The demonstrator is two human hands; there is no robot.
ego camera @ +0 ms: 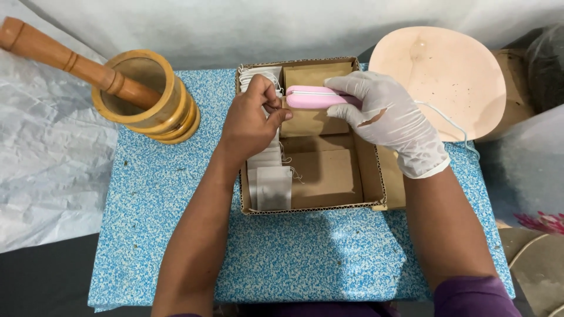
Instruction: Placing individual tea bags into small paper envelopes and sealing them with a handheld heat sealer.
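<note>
— Nearest to us is the blue-and-white speckled table (176,194), with both forearms reaching over its front edge. What sits on it?

— An open brown cardboard box (329,176) with corrugated edges, at the middle of the far side. Along its left wall runs a row of small white paper sachets (271,185) with thin strings, standing on edge from front to back.

— And the hands?

— The bare left hand (252,120) is over that row, its fingers (271,104) pinched together on the top of one sachet near the far end. The right hand (390,117), in a white glove with a tear on the back, has its fingers wrapped around a pink oblong handheld device (314,97), held level over the box with its tip just beside the left fingertips. A thin pale cord (452,124) trails from it toward the right.

— What else is around?

— A wooden mortar (150,97) with a pestle (70,58) leaning in it stands at the far left corner. A pale peach oval plate (452,70) with a few dark specks lies to the right of the box, and crinkled white sheeting (47,147) covers the left.
</note>
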